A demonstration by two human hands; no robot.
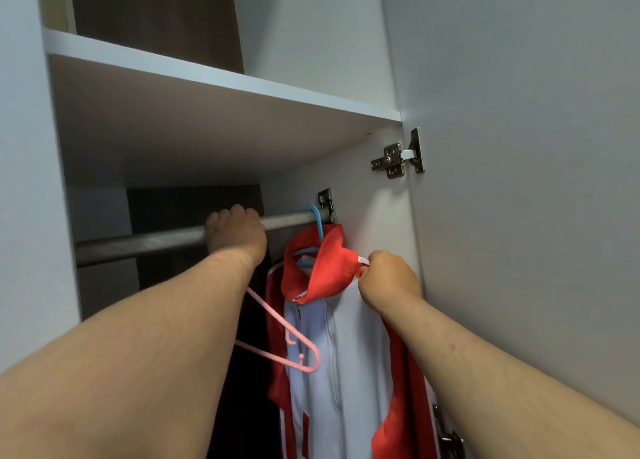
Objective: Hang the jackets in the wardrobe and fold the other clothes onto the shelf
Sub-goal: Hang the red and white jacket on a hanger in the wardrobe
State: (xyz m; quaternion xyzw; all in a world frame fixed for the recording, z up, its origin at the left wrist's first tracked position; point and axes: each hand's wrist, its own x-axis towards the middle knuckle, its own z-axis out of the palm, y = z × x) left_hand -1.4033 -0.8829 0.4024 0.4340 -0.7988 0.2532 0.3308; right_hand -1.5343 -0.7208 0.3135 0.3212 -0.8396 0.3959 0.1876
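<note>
Jacket (341,361) hanging inside the wardrobe (367,195), far right end of the rod (145,243).
Red and pale blue, it's on a blue hanger (318,221) hooked over the rod; right hand (388,280) fingers pinch its red collar (329,271), left hand (235,233) fingers curl tight over the rod, and a bare pink hanger (281,320) dangles under that wrist, hook hidden.

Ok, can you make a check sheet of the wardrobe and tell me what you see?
Surface: shelf above the rail.
Job's things: jacket hangs on blue hanger at rail's right end; pink hanger dangles bare below left wrist.
Clutter: nothing seen.
Hands: left hand curls over rail; right hand pinches jacket's red collar.
Cables: nothing seen.
Surroundings: open door on the right, hinge on it.
</note>
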